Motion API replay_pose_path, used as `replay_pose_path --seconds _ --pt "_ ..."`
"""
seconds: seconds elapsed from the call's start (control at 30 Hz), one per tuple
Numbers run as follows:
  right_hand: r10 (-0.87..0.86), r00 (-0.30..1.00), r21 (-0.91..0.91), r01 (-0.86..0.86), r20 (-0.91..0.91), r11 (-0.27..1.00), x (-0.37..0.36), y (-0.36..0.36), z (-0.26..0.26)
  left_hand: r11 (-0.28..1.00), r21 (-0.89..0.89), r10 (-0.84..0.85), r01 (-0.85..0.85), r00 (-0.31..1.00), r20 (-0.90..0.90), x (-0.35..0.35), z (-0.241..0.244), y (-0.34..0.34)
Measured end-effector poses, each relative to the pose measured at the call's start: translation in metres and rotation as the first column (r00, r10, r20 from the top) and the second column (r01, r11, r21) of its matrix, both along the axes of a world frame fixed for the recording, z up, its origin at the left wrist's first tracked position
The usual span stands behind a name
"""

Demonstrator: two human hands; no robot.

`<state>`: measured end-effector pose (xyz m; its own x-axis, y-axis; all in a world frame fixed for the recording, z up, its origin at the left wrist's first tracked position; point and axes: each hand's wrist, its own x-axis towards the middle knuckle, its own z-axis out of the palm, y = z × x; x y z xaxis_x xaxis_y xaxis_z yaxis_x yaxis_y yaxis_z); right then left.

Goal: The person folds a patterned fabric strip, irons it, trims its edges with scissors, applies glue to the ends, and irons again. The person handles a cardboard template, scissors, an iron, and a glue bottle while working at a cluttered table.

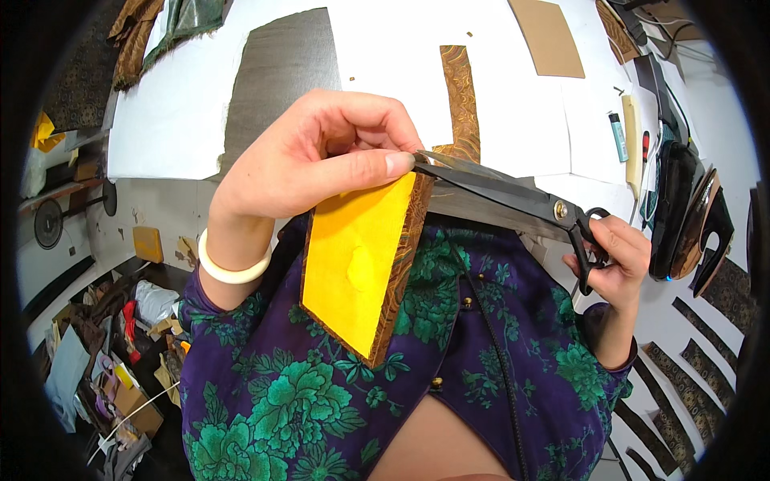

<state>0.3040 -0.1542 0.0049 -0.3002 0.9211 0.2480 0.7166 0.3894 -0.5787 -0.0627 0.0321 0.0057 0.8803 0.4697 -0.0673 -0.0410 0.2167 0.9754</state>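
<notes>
My left hand [325, 159] pinches the upper corner of a flat yellow panel [355, 258] between thumb and fingers. Brown patterned fabric edging [400, 270] wraps the panel's borders, and the panel hangs tilted in front of my floral clothing. In my right hand [619, 258] are large black tailor's scissors [499, 186], gripped by the handles. Their blades are slightly parted, with the tips at the panel's top corner beside my left thumb. Whether fabric lies between the blades is hard to see, since the fingers partly hide that corner.
A brown patterned fabric offcut [462, 96] and a dark grey sheet [289, 78] lie on the white table [391, 36]. Tan board [547, 39] is at the back. A lighter [618, 138] and a red-black tool [645, 146] sit right. Fabric strips [686, 379] lie lower right.
</notes>
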Motion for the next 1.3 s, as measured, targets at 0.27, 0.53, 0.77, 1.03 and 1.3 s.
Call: replay_pose_path --seconds 0.27,0.53,0.77,1.03,1.3 --pt "0.017 1.0 -0.018 -0.017 -0.002 1.0 0.002 0.004 0.005 1.0 -0.019 -0.015 0.014 0.999 -0.034 0.002 0.006 0.002" --pt "0.02 1.0 -0.009 -0.02 0.006 1.0 0.003 0.006 0.005 1.0 -0.01 -0.012 0.012 1.0 -0.017 0.003 0.005 0.002" --pt "0.006 1.0 -0.008 -0.006 -0.016 1.0 0.001 0.005 0.001 1.0 -0.016 -0.007 0.007 1.0 -0.008 0.003 0.006 0.001" --pt "-0.003 1.0 -0.01 0.002 -0.031 1.0 -0.002 0.005 -0.004 1.0 -0.023 0.0 0.0 1.0 -0.011 0.001 0.007 0.001" --pt "-0.08 0.985 -0.033 0.075 -0.151 0.997 -0.01 0.007 -0.016 1.0 0.023 0.015 -0.017 0.998 0.067 0.001 -0.005 -0.002"
